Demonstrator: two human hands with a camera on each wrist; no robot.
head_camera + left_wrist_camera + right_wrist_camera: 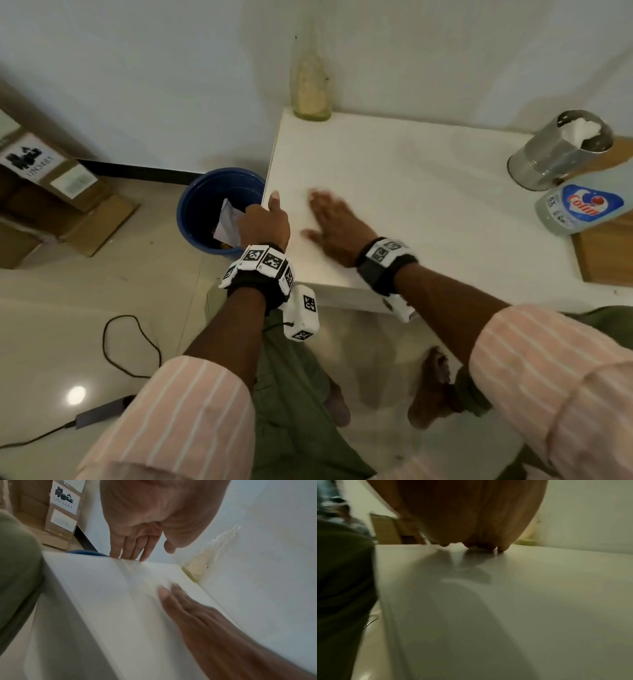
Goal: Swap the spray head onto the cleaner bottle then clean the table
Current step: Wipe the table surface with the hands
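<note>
1. Both hands are at the table's left end.
2. Left hand hangs at the table edge above the bin, fingers straight and together, holding nothing.
3. Right hand lies flat on the tabletop, fingers spread, blurred.
4. Cleaner bottle lies on its side at the right, just beside a steel cup.
5. Glass bottle stands at the back corner.

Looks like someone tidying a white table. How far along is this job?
Nearly finished, it seems. Crumpled paper lies in the blue bucket, and no cloth is in either hand. The right hand lies flat on the table; the left hand rests at its edge. The cleaner bottle lies aside, its head out of view.
</note>
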